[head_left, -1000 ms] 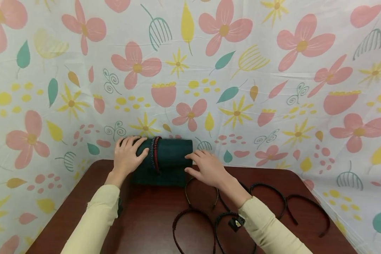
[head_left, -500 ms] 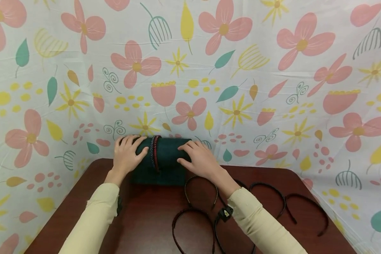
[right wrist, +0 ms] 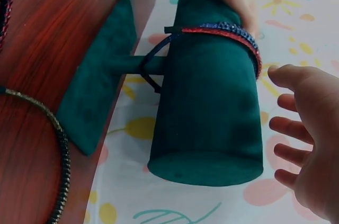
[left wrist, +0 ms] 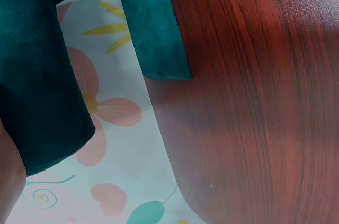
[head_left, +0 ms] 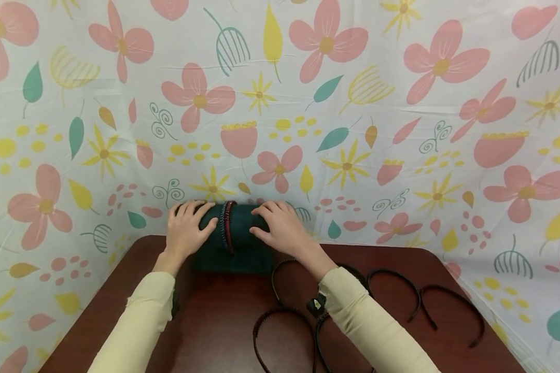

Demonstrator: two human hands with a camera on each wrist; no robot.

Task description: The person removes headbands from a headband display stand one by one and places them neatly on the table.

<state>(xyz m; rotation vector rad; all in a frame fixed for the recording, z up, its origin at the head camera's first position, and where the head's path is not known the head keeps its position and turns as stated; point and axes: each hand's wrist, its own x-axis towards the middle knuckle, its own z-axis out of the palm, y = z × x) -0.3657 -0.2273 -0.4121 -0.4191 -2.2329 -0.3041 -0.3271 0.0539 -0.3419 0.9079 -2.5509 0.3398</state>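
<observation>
A dark green velvet headband stand (head_left: pixel 243 223), a padded cylinder on a post with a flat base (right wrist: pixel 100 75), is at the table's back edge. Two headbands sit side by side round its middle: a blue beaded headband (right wrist: pixel 225 24) and a red headband (right wrist: pixel 233 34). My left hand (head_left: pixel 186 228) holds the cylinder's left end, fingers over the top and thumb toward the front. At the right end is my right hand (head_left: pixel 284 230), overlapping the cylinder in the head view. The right wrist view shows its fingers spread and apart from the cylinder.
Several dark headbands lie on the brown table (head_left: pixel 214 321), among them a headband (head_left: pixel 284 311) at the front and a headband (head_left: pixel 476 305) at the far right. A floral cloth (head_left: pixel 280 103) hangs behind the table.
My right hand has moved left from the cylinder's right edge, over its right part. The left hand, the stand and its headbands have stayed in place.
</observation>
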